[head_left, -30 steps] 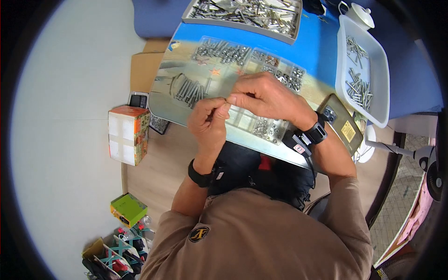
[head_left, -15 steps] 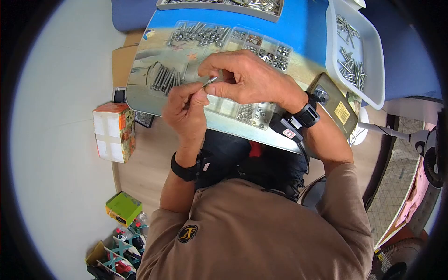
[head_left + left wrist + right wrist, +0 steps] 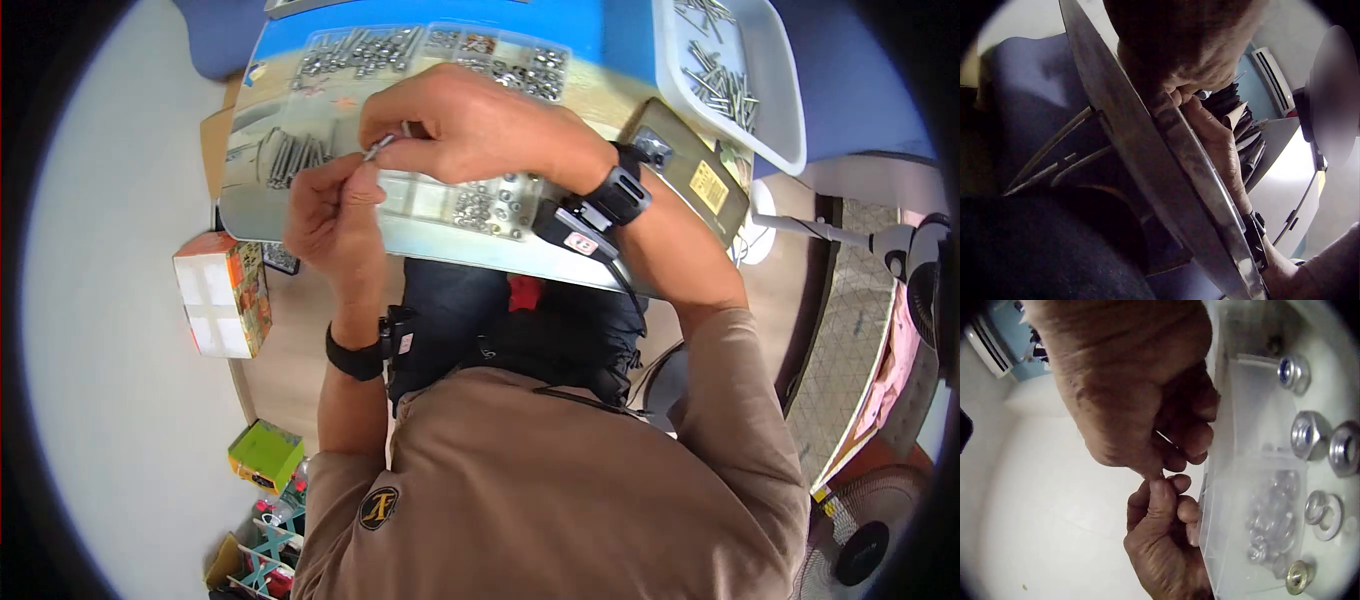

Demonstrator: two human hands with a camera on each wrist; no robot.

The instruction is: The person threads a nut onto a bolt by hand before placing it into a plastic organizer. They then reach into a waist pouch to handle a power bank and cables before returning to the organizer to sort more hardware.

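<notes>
In the head view a small metal bolt (image 3: 378,148) lies between the two hands, above the table's near left part. The left hand (image 3: 338,215) pinches its lower end between thumb and finger. Thumb and fingers of the right hand (image 3: 455,125) pinch the upper end, the fingertips of both hands almost meeting. The right wrist view shows the right hand (image 3: 1129,381) above the left hand (image 3: 1163,540), beside a clear compartment box (image 3: 1207,531); the bolt is mostly hidden there. In the left wrist view the hands meet behind the table edge (image 3: 1147,162).
Long bolts (image 3: 295,158) lie at the table's left, with more bolts (image 3: 362,52) behind. Loose nuts (image 3: 1305,434) sit beside the clear box. A white tray (image 3: 790,110) of bolts and a dark case (image 3: 690,172) are at the right. A carton (image 3: 222,295) stands on the floor at left.
The head view has shifted, so table and hands appear further left and higher. The bolt, hidden at first, shows between the fingertips. Both hands remain close together.
</notes>
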